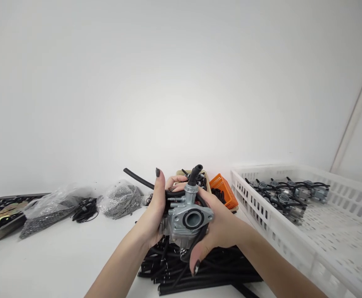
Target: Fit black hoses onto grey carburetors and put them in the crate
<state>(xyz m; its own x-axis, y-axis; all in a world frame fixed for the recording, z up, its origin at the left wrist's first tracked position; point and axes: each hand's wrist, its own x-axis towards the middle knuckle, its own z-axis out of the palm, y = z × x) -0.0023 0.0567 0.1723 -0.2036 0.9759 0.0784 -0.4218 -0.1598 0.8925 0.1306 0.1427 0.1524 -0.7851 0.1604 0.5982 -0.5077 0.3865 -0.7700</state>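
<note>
Both hands, left hand (152, 215) and right hand (221, 225), grip a metal carburetor (187, 215) above black hoses (199, 271).

**Both hands closed around one part, forearms converging**

The person's two bare forearms rise from the bottom edge of the view and angle inward, meeting near the centre. The left hand (152, 217) stands on edge with its palm turned to the right, wrist nearly straight, and one dark-nailed digit pointing straight up. The right hand (222, 229) faces it with its palm turned to the left, wrist bent slightly inward, and a dark-nailed digit reaching down and toward the camera. Fingertips curl over the top from behind; whose they are cannot be told. Together the hands clasp a carburetor (193, 217) from both sides, held up between them.
</note>
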